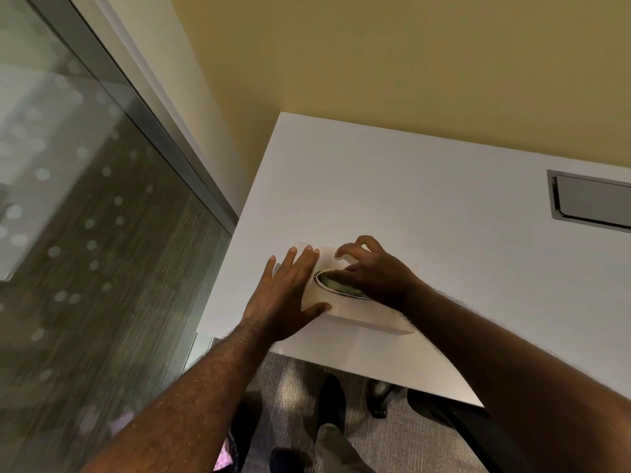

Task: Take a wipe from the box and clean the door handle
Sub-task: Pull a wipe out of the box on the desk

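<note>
One white box (358,315) sits on the counter (409,186). The left hand (290,288) lies flat and open at its 9 o'clock end; the right hand (372,271) has fingers dipped into the single oval opening (336,285), grip unclear.

Two bare forearms, no sleeves in view on either, visible hair along both, denser near the wrists. Left hand (290,285) bare: no rings, no watch or band at the wrist, short pale nails. Right hand (372,271) bare too, no jewellery seen, wrist uncovered. Low in frame, dark shoes (331,397) with rounded toes, olive-grey trouser leg (336,448) below them. Pink-lilac patterned fabric (223,454) at the bottom edge beside the left forearm, too blurred to tell which garment.
</note>
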A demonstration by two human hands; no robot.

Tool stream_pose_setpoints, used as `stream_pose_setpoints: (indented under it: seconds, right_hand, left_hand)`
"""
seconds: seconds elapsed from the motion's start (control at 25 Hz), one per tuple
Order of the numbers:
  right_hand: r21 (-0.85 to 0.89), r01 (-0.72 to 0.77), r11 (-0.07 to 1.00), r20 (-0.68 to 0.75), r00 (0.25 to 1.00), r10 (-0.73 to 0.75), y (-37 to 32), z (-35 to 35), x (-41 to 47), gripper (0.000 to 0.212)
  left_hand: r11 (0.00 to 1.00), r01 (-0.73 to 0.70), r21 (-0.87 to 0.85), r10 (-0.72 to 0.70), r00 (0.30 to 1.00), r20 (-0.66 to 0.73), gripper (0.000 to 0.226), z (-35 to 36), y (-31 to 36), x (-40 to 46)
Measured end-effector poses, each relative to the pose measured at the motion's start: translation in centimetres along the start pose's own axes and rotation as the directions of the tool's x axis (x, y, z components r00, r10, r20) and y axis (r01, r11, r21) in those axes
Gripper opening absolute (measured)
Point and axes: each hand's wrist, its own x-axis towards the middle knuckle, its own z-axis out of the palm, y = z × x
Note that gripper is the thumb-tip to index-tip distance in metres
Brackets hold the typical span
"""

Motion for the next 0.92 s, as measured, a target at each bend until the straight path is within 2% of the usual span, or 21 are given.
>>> stream_pose_setpoints:
  seconds: [0.12,0.36,0.48,0.6,0.68,0.84,0.92]
  right_hand:
    - [-0.032,0.027,0.999,-0.048,0.998,-0.029,0.1,0.3,0.1,0.036]
    - [-0.159,0.144,0.977,-0.115,0.980,-0.163,-0.6,1.4,-0.5,0.046]
    - [-0.268,0.111,0.957,-0.129,0.980,-0.150,-1.0,1.8,-1.5,0.056]
    - [-0.338,0.038,0.940,-0.202,0.973,-0.111,-1.7,2.1,-2.2,0.066]
    - [-0.339,-0.003,0.941,-0.261,0.961,-0.091,-2.3,2.0,-2.3,0.061]
    - [-0.354,-0.075,0.932,-0.389,0.918,-0.074,-2.7,1.1,-2.1,0.032]
    - [-0.376,-0.093,0.922,-0.422,0.903,-0.080,-2.5,0.4,-1.9,0.025]
  left_hand:
    - [1.000,0.004,-0.015,-0.004,1.000,0.002,0.096,-0.1,0.0,0.0]
    - [0.999,-0.001,-0.043,0.001,1.000,-0.003,0.095,-0.3,0.1,-0.1]
    - [0.998,0.000,-0.064,0.000,1.000,0.004,0.095,-0.3,0.1,-0.1]
    - [0.998,0.005,-0.070,-0.004,1.000,0.010,0.096,-0.2,0.1,0.0]
    - [0.998,0.007,-0.065,-0.006,1.000,0.013,0.096,-0.1,0.1,0.0]
    - [0.999,0.005,-0.042,-0.004,1.000,0.018,0.096,0.1,0.1,0.1]
    - [0.999,0.007,-0.039,-0.006,1.000,0.017,0.096,0.2,0.0,0.2]
